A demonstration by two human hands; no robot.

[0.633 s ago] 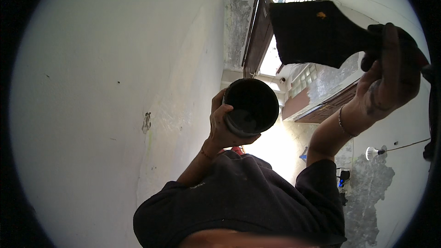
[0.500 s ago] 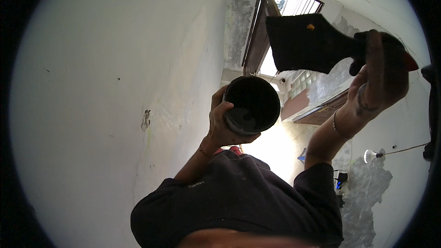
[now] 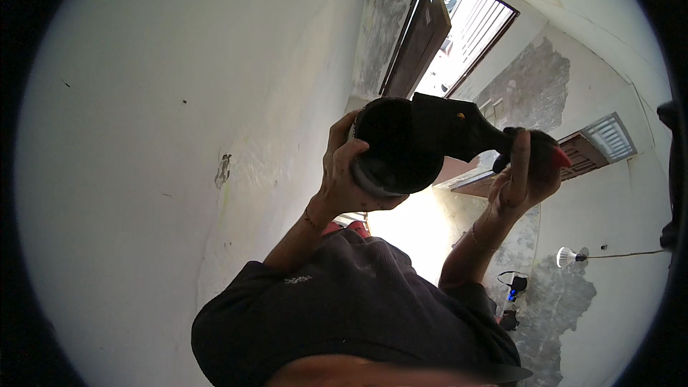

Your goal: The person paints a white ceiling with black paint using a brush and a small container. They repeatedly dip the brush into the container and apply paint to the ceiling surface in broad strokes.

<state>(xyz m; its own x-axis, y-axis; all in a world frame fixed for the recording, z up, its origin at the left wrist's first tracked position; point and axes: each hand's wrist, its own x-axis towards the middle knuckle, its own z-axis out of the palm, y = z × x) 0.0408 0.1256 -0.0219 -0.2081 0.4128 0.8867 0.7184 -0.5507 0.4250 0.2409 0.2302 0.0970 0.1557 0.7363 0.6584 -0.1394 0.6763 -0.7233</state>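
My left hand is wrapped around a dark cylindrical container, its open top facing the camera and its inside dark. My right hand grips the handle of a wide, flat black tool, perhaps a brush or scraper, with an orange spot on its broad head and red at the handle end. The head overlaps the container's right rim in the view; I cannot tell whether they touch. My dark-shirted torso is below both hands.
A pale wall fills the left. An open brown door stands at the top, with bright light beyond. On the right are another brown door, peeling grey patches, a hanging bulb and a black item with blue on it.
My right hand and the flat tool have moved down and left to the container's rim. My left hand and the container are slightly higher in view, and more of the doorways shows.
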